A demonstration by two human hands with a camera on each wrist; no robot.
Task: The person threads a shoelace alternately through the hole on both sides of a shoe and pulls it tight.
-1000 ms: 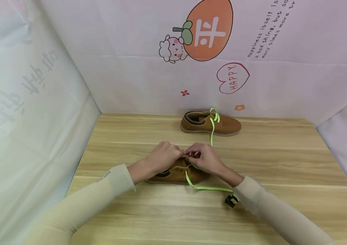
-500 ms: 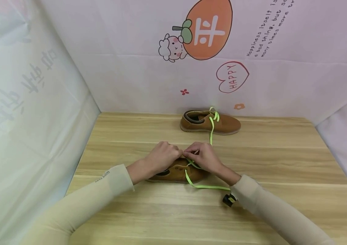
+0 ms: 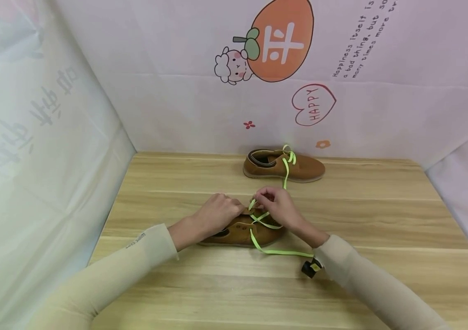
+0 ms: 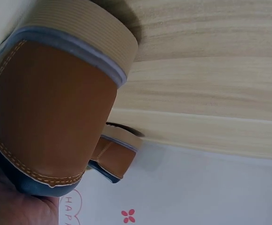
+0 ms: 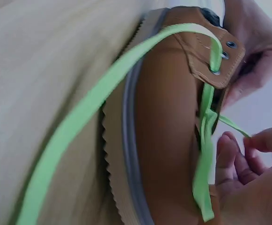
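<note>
Fingers point(image 5: 265, 138) of the right hand point(image 3: 280, 208) pinch the lace point(image 5: 203, 172) (apparently limp and light, best taken near its end), while the left hand point(image 3: 220, 211) grips the firmer-looking shoe point(image 5: 167, 136).

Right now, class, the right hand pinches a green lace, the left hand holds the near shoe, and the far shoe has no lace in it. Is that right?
Not quite: the far shoe does have a lace. The head view shows its own lace, also green. The right hand does pinch the near lace, and the left hand holds the near shoe.
</note>
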